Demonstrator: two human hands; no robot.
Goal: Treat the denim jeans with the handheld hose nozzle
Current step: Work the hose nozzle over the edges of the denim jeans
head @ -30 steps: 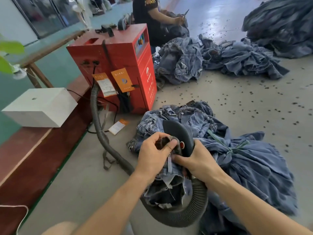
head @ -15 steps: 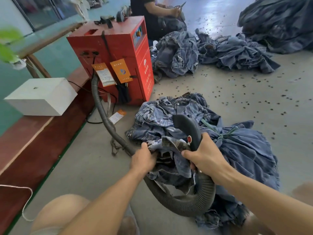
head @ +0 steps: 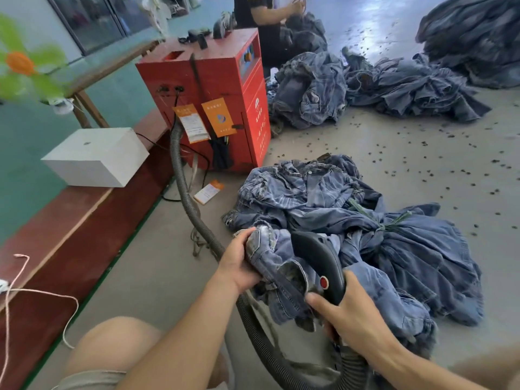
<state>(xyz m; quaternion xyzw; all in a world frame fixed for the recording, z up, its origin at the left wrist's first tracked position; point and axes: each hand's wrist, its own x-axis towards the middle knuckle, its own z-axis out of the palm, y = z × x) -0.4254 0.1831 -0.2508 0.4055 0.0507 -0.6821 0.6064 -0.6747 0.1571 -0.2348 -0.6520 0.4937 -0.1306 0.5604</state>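
A pair of blue denim jeans (head: 277,273) is bunched up low in the middle of the view. My left hand (head: 240,263) grips a worn fold of it from the left. My right hand (head: 347,313) grips the handle of the black hose nozzle (head: 318,258), which has a red button and curves over the fabric. Its grey ribbed hose (head: 184,192) loops under my arms and runs up to the red machine (head: 225,80). The nozzle's mouth is hidden by the jeans.
A tied heap of denim (head: 394,240) lies just beyond my hands on the concrete floor. More denim piles (head: 365,85) lie further back, where another person sits. A white box (head: 95,156) rests on a dark red ledge at left. My knee (head: 112,347) shows below.
My left hand has shifted from the top of the jeans to a grip on a fold at their left side. The nozzle now sits lower and further right, over the fabric.
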